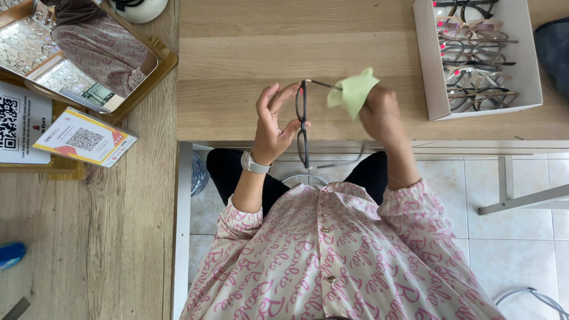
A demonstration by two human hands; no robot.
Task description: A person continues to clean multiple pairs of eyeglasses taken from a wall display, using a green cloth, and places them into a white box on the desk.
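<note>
The left hand [274,121] pinches a pair of black glasses [303,125] by the front, with the thumb on one side and the fingers curled round the rim. The right hand [379,112] is closed on a light green cloth [354,93] and pushes it against one thin arm of the glasses. The glasses hang in the air above the edge of the wooden desk [249,53], just over the person's lap.

If the cloth pulls too hard, the thin arm could bend. If the left fingers slip, the glasses could fall to the tiled floor [515,237] and get scratched.

The desk is pale wood. A white tray [425,65] full of other glasses sits on the right. A mirror [89,53] and a card with a square code [86,139] stand on a wooden counter to the left.
</note>
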